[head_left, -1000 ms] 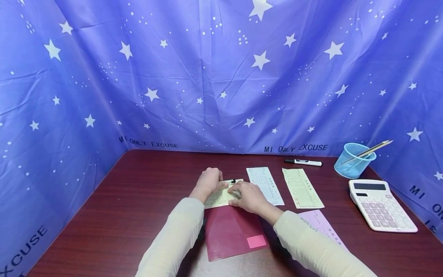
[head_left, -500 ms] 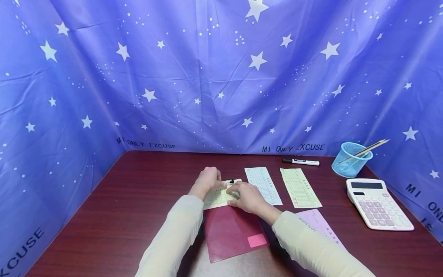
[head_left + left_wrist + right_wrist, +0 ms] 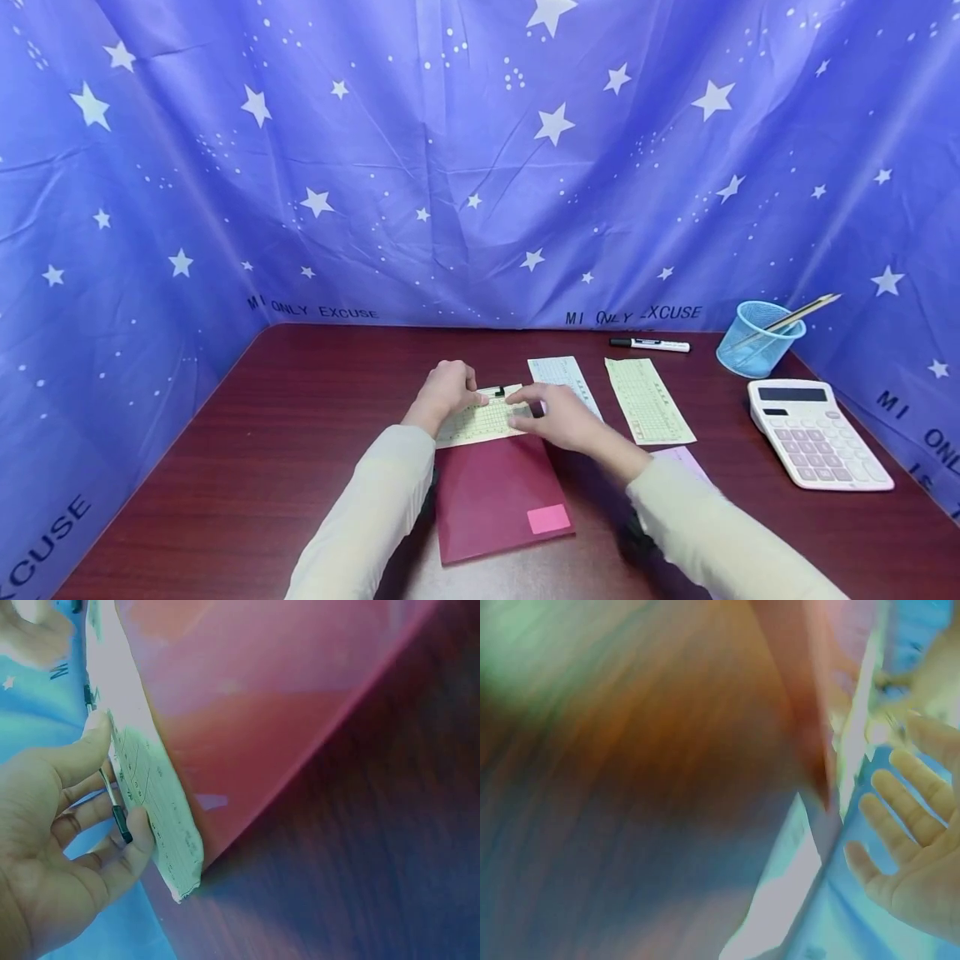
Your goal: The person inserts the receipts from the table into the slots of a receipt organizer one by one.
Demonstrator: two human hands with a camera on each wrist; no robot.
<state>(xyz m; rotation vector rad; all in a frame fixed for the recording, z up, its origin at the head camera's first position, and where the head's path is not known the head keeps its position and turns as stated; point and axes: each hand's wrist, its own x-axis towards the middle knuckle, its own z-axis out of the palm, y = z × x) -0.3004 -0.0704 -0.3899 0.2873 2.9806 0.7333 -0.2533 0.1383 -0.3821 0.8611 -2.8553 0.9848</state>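
Note:
A maroon folder (image 3: 498, 492) with a pink label (image 3: 548, 519) lies at the middle of the table. Across its far end is a pale yellow-green printed form (image 3: 480, 423). A thin metal paper fastener with a black end (image 3: 121, 823) runs along the form's far edge. My left hand (image 3: 442, 393) pinches the fastener at that edge, thumb on the near side; some fingers are partly hidden behind the metal strip. To its right, my right hand (image 3: 562, 417) hovers by the form's right end, fingers loosely extended and holding nothing; its palm shows in the right wrist view.
Right of the folder lie a pale blue form (image 3: 562, 372), another yellow-green form (image 3: 649, 402) and a pink form (image 3: 681, 460), partly under the right sleeve. Farther off are a marker (image 3: 649, 344), a blue mesh pencil cup (image 3: 753, 342) and a calculator (image 3: 821, 437). A starry curtain encloses the table.
My right hand has let go of the form's edge and moved right, its fingers spreading. The left hand keeps its place at the fastener. The head view has shifted slightly.

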